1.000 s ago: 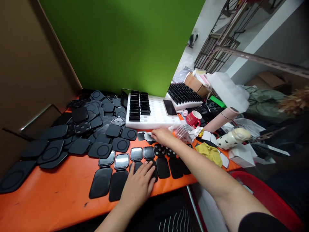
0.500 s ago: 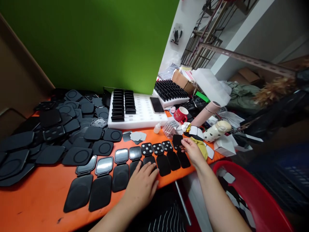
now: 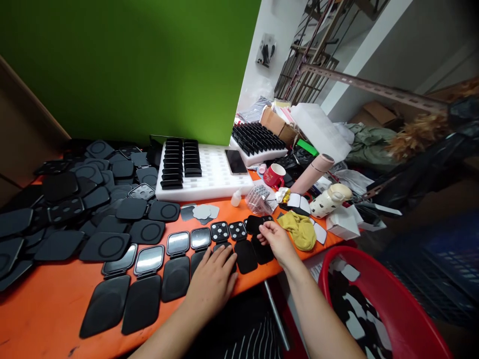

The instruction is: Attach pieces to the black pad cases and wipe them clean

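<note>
My right hand (image 3: 276, 240) pinches a black square pad (image 3: 254, 224) by its edge, over a dotted panel near the right end of a row of hinged black cases. My left hand (image 3: 212, 279) lies flat with fingers stretched out across the lower flaps in the middle of the row. Left of the pad, a dotted panel (image 3: 219, 231) and another dotted panel (image 3: 238, 230) stand uncovered. Farther left, the opened cases have shiny mirror-like panels (image 3: 178, 243). A black lower flap (image 3: 246, 257) lies between my hands.
A heap of black hinged cases (image 3: 99, 199) covers the table's left. Behind the row stand a white foam tray (image 3: 209, 187) with black pieces and a phone (image 3: 235, 162), plus a small bottle (image 3: 236, 198). Rightward are a red mug (image 3: 274, 175), yellow cloth (image 3: 299, 230) and red tub (image 3: 404, 294).
My right hand has moved left with the black pad, away from the row's rightmost case. My left hand stays on the flaps. The view has shifted slightly to the right.
</note>
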`<move>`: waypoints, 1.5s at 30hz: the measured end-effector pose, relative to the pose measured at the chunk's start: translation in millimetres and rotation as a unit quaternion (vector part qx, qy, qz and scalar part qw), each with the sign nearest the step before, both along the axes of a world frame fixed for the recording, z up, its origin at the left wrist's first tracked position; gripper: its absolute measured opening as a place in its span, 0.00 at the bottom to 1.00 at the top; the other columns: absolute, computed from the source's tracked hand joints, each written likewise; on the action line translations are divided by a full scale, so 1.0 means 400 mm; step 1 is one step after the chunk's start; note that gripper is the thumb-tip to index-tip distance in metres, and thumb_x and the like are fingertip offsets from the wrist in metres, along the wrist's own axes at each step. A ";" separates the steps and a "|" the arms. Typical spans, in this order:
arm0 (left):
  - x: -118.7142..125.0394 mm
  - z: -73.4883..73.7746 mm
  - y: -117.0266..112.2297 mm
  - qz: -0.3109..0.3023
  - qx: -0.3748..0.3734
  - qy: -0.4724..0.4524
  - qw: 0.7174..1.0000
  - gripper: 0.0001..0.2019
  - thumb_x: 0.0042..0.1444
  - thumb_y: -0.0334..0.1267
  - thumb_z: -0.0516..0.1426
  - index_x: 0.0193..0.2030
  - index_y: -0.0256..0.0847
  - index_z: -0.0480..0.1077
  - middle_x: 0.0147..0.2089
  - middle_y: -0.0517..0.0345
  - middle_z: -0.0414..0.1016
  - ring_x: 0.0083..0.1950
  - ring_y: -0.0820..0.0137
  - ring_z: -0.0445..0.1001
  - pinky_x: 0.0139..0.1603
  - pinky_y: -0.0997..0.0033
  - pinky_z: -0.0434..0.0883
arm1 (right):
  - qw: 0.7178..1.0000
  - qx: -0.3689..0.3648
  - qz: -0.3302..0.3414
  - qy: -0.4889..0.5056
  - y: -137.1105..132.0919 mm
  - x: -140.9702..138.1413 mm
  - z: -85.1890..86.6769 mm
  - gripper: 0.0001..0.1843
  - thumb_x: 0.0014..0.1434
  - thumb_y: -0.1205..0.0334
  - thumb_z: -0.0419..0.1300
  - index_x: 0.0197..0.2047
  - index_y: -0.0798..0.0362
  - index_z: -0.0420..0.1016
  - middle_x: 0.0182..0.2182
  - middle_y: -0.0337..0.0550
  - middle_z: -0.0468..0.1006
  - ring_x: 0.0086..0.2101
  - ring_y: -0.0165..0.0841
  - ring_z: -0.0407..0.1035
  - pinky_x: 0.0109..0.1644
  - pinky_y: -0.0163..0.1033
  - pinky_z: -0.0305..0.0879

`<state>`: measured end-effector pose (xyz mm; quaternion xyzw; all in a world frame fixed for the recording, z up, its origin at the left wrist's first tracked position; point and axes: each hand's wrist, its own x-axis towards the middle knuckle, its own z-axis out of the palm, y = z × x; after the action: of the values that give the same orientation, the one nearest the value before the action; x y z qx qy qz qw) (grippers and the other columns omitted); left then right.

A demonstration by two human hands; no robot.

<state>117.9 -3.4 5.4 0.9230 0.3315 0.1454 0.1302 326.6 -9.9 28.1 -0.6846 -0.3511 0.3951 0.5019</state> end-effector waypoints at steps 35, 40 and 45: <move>0.290 -0.071 -0.017 -0.152 -0.006 0.019 0.988 0.34 0.55 0.56 0.43 0.63 0.35 0.48 0.66 0.49 0.45 0.66 0.60 0.44 0.63 0.52 0.44 | 0.922 -0.102 0.113 -0.356 0.039 0.249 -0.094 0.12 0.57 0.57 0.45 0.26 0.52 0.62 0.24 0.37 0.66 0.28 0.31 0.61 0.33 0.34 0.57; 0.289 -0.067 -0.016 -0.152 -0.008 0.021 0.988 0.34 0.55 0.55 0.45 0.63 0.36 0.49 0.66 0.49 0.46 0.66 0.59 0.44 0.63 0.52 0.44 | 0.915 -0.116 0.117 -0.369 0.048 0.248 -0.086 0.12 0.57 0.57 0.47 0.27 0.53 0.64 0.24 0.37 0.68 0.27 0.30 0.63 0.32 0.34 0.57; 0.288 -0.064 -0.014 -0.154 -0.012 0.021 0.988 0.33 0.55 0.55 0.45 0.63 0.36 0.49 0.66 0.50 0.46 0.66 0.60 0.44 0.63 0.53 0.44 | 0.909 -0.127 0.126 -0.377 0.059 0.252 -0.080 0.12 0.57 0.57 0.48 0.27 0.53 0.65 0.23 0.37 0.68 0.26 0.30 0.63 0.31 0.34 0.56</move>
<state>233.1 -8.9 -20.4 0.9643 0.1900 0.1001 0.1551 427.2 13.6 -4.0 -0.7907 -0.5445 0.2084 0.1869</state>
